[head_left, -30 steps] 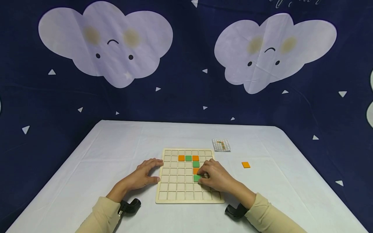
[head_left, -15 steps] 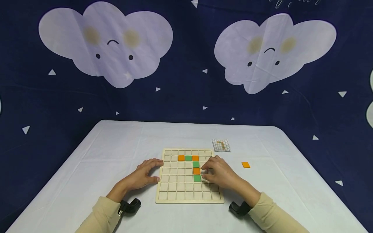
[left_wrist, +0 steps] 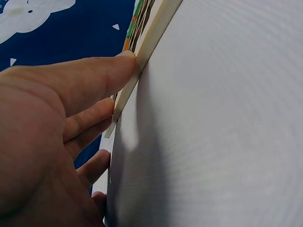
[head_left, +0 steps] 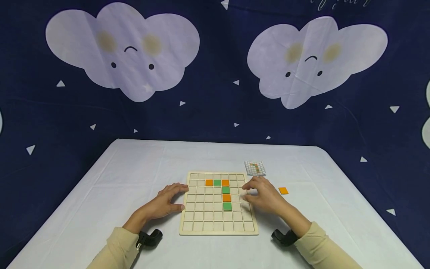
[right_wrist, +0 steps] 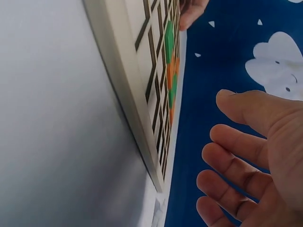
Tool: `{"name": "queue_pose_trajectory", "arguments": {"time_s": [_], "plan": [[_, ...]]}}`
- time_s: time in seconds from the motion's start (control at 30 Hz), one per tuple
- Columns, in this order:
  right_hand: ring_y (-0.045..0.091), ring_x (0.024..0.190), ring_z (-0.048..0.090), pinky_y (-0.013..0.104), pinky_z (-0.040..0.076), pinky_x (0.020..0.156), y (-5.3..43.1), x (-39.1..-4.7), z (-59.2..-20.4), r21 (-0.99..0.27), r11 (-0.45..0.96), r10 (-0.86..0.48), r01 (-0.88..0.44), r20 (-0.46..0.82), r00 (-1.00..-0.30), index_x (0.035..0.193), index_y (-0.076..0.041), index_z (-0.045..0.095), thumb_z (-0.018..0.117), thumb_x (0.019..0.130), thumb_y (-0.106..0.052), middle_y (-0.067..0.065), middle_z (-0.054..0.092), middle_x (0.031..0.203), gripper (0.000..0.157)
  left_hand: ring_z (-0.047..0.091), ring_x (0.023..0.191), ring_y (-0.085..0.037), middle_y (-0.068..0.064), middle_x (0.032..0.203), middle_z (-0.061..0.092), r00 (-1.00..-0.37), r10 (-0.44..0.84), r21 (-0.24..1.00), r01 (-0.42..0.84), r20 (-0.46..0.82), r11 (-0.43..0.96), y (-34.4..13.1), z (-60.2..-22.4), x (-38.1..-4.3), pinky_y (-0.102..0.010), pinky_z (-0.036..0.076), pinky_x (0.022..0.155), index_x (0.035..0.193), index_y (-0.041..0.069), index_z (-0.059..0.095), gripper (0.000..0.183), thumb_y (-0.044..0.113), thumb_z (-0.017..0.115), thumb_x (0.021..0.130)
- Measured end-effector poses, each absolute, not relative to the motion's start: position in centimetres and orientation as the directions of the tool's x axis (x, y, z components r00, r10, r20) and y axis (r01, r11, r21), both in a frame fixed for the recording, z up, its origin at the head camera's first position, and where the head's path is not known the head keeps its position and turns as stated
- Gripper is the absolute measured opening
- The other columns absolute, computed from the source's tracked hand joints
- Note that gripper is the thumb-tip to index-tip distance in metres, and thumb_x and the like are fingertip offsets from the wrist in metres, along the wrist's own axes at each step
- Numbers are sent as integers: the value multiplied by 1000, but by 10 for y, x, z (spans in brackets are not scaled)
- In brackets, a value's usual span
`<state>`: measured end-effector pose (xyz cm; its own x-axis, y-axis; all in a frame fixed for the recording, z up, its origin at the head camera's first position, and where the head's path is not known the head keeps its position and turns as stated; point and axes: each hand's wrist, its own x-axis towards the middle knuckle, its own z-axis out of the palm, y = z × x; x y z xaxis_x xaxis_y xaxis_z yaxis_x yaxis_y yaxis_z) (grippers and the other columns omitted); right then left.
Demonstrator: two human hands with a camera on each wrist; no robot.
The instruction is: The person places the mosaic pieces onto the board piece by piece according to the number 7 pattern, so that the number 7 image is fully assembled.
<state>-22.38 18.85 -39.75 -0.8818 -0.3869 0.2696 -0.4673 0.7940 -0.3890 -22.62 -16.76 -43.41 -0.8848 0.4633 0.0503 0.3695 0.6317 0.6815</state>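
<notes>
A wooden grid board lies on the white table, with several orange and green square tiles set in its cells. The tiles form a row near the top and a column running down from its right end; the lowest is a green tile. My left hand touches the board's left edge with thumb and fingertips, as the left wrist view also shows. Over the board's right edge hovers my right hand, fingers loosely bent and apart, holding nothing. A loose orange tile lies on the cloth just right of it.
A small card printed with a coloured grid pattern lies beyond the board's upper right corner. Behind the table hangs a dark blue cloth with clouds and triangles. Black cameras are strapped at both wrists.
My right hand has let go of the lowest green tile and moved right, away from the column to the board's right edge. The left hand has stayed in place.
</notes>
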Motion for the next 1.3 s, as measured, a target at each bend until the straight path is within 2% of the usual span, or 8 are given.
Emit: {"name": "queue_pose_trajectory", "arguments": {"time_s": [0.23, 0.37, 0.6, 0.9, 1.13, 1.3], "plan": [[15, 92, 55, 38, 47, 82, 203, -228, -398, -386, 795, -363, -468, 317, -876, 98, -13, 71, 76, 76, -21, -4, 64, 93, 24, 25, 140, -40, -11, 148, 40, -889, 455, 680, 362, 46, 638, -167, -434, -226, -64, 13, 112, 133, 11, 50, 57, 24, 71, 82], [18, 94, 56, 43, 47, 87, 210, -229, -399, -402, 797, -336, -450, 324, -884, 98, -12, 71, 76, 76, -19, -2, 65, 96, 23, 25, 140, -40, -12, 147, 40, -888, 457, 682, 364, 49, 634, -167, -434, -226, -64, 13, 111, 133, 10, 50, 57, 23, 71, 82], [15, 93, 55, 37, 47, 81, 227, -232, -402, -401, 805, -320, -438, 328, -889, 100, -12, 71, 76, 77, -21, -5, 64, 96, 25, 25, 140, -40, -11, 147, 40, -889, 455, 677, 366, 52, 639, -167, -435, -227, -64, 13, 112, 133, 11, 51, 56, 23, 71, 82], [17, 94, 54, 36, 46, 79, 249, -235, -405, -424, 825, -270, -373, 285, -920, 101, -13, 71, 75, 79, -23, -5, 63, 94, 25, 26, 139, -40, -12, 147, 41, -884, 464, 675, 378, 60, 633, -167, -435, -227, -64, 13, 111, 133, 10, 50, 56, 23, 71, 82], [21, 98, 55, 38, 55, 82, 264, -235, -405, -486, 804, -245, -343, 255, -935, 103, -9, 69, 74, 80, -20, 1, 62, 97, 26, 25, 140, -41, -13, 147, 40, -885, 462, 678, 374, 57, 632, -167, -434, -226, -65, 13, 111, 133, 9, 50, 57, 23, 71, 82], [24, 98, 57, 40, 54, 83, 275, -236, -407, -475, 814, -237, -334, 253, -938, 104, -9, 69, 73, 81, -21, 3, 63, 100, 27, 25, 140, -41, -13, 147, 39, -883, 466, 681, 374, 54, 630, -167, -435, -227, -65, 13, 111, 134, 9, 50, 57, 24, 70, 83]]}}
